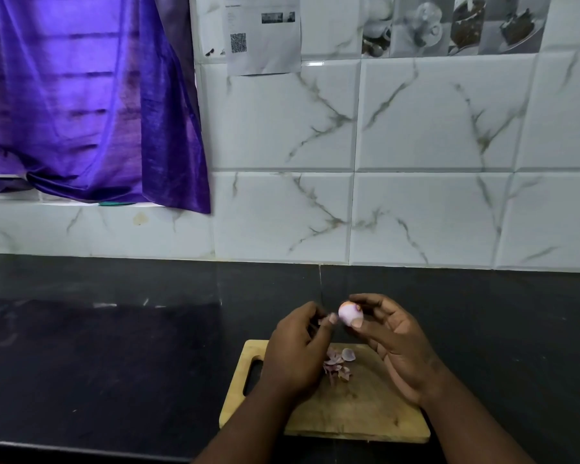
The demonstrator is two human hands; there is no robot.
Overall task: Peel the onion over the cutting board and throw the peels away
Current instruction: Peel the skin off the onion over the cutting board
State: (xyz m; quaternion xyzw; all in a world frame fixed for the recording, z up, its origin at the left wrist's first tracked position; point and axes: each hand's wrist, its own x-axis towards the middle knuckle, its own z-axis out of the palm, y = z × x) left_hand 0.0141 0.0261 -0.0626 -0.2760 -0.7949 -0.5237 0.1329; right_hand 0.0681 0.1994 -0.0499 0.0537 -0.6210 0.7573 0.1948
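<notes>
A small pale pink onion [348,313] is pinched between the thumb and fingertips of my right hand [394,343], held above the far edge of the wooden cutting board [359,410]. My left hand [297,349] is just left of the onion, its thumb and fingers closed on a thin strip of peel [323,320] beside it. A small heap of purple-pink peels [339,362] lies on the board under the hands. Both forearms cross the board's near edge.
The board lies on a black stone counter [114,356] that runs to a white marble-tiled wall [416,195]. A purple curtain [91,95] hangs at the upper left. A printed sheet [262,35] is stuck on the wall.
</notes>
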